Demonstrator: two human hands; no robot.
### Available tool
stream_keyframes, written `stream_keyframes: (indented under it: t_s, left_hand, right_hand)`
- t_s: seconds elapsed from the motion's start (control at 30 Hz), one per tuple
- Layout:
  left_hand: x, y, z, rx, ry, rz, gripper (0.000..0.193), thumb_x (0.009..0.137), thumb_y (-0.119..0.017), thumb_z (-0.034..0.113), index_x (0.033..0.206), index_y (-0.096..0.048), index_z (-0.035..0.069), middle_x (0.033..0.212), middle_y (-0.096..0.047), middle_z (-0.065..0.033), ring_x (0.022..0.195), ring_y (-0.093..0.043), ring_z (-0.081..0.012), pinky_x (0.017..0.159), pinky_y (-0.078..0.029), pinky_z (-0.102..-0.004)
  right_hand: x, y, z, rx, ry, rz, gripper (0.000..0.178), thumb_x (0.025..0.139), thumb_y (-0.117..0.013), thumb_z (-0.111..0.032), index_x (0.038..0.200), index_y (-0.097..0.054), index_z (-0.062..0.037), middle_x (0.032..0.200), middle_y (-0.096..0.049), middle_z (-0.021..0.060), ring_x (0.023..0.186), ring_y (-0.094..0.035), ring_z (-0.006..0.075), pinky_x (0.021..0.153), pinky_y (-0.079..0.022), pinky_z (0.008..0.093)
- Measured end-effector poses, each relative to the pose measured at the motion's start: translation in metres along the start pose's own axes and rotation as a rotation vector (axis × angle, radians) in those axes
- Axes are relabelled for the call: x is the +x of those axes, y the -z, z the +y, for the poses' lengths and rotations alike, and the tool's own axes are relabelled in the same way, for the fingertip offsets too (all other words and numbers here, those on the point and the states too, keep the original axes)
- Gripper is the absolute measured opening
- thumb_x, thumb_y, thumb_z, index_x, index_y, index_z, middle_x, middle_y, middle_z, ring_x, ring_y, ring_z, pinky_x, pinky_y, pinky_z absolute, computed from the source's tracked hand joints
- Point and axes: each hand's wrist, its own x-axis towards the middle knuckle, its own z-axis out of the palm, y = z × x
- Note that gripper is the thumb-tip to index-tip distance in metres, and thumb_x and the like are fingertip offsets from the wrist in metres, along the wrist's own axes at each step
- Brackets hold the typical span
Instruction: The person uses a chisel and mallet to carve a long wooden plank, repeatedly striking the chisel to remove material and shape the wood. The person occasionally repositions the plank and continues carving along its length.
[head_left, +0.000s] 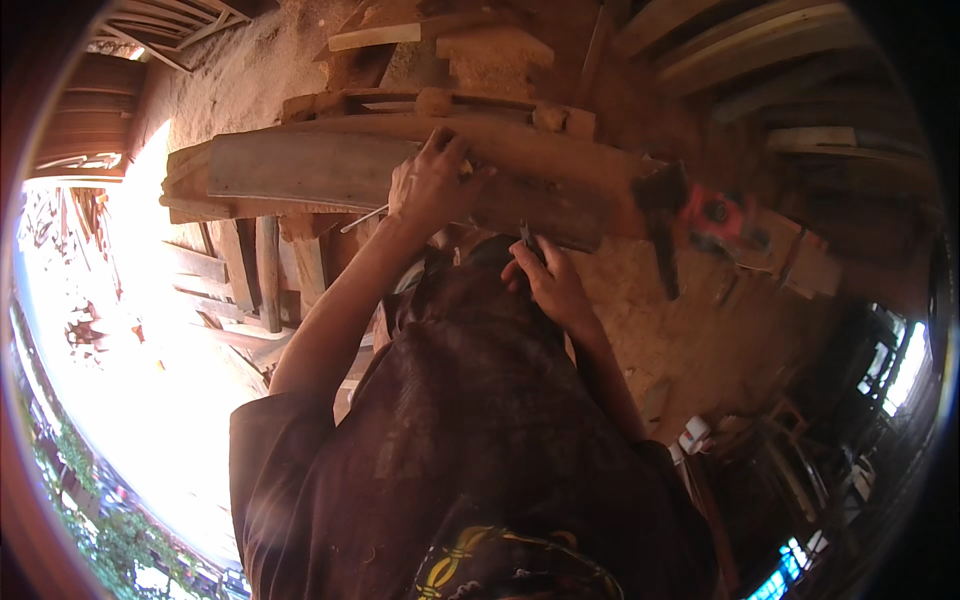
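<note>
Left hand (pixel 432 185) presses down on the curved plank (pixel 330 165), fingers spread and bent over its near edge, pinning it rather than gripping round it. A thin pale stick (pixel 365 217), maybe a pencil or rod, pokes out left from under that hand; can't tell if the hand pinches it. Right hand (pixel 545 280) sits below the plank's near edge, just right of the left hand, fingers closed on a small dark tool (pixel 526 238) whose tip points up at the plank's underside edge. Tool kind unclear, too small and dark.

Plank lies across a stack of wood offcuts (pixel 440 100), long axis left to right, its left end in bright sun. Right of the plank, touching or just past its far end, a red and black power tool (pixel 705 215) rests on the sawdust floor (pixel 690 330), blurred. Behind the plank, more boards (pixel 740 40) lean or pile up.

Step, as a judgement: marking or scribing the plank edge, left hand steadying. Next move looks to need the plank kept flat and unmoving while the tool tip meets the edge squarely; slip risk if the pinning hand eases.
</note>
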Motion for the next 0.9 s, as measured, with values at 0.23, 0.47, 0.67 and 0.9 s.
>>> stream_keyframes:
  t_s: [0.23, 0.47, 0.67, 0.9]
  left_hand:
    - [0.001, 0.002, -0.015, -0.015, 0.063, 0.029, 0.028, 0.091, -0.078, 0.027, 0.115, -0.074, 0.012, 0.122, -0.071, -0.0097, 0.098, -0.074, -0.0384, 0.081, -0.061, -0.0489]
    - [-0.013, 0.012, -0.001, -0.022, -0.044, 0.071, 0.038, 0.092, -0.078, 0.026, 0.126, -0.072, 0.01, 0.123, -0.069, -0.015, 0.101, -0.074, -0.0404, 0.082, -0.06, -0.0497]
    - [-0.039, 0.002, 0.028, 0.03, 0.072, -0.036, 0.052, 0.092, -0.08, 0.028, 0.138, -0.069, 0.007, 0.122, -0.07, -0.0187, 0.103, -0.074, -0.0399, 0.084, -0.06, -0.0484]
    - [-0.04, 0.001, 0.041, -0.479, 0.187, -0.262, 0.037, 0.086, -0.081, 0.021, 0.118, -0.075, 0.002, 0.113, -0.074, -0.0199, 0.105, -0.073, -0.0408, 0.092, -0.058, -0.0454]
  right_hand:
    - [-0.003, 0.009, -0.005, -0.011, 0.006, 0.014, 0.035, 0.113, -0.056, -0.031, 0.118, -0.066, 0.0022, 0.091, -0.075, 0.0075, 0.078, -0.068, 0.0123, 0.075, -0.052, 0.0302]
    - [0.001, 0.005, -0.008, 0.065, -0.006, -0.005, 0.043, 0.111, -0.056, -0.035, 0.127, -0.066, 0.003, 0.094, -0.078, 0.0086, 0.081, -0.073, 0.0162, 0.08, -0.056, 0.032]
    - [0.022, 0.003, 0.009, -0.041, 0.049, 0.11, 0.034, 0.112, -0.058, -0.03, 0.113, -0.067, 0.0027, 0.091, -0.074, 0.0092, 0.076, -0.072, 0.0129, 0.064, -0.052, 0.0277]
    - [0.046, 0.008, 0.03, -0.092, 0.225, 0.239, 0.034, 0.109, -0.06, -0.027, 0.108, -0.067, 0.0062, 0.086, -0.074, 0.0131, 0.074, -0.073, 0.0177, 0.072, -0.058, 0.0343]
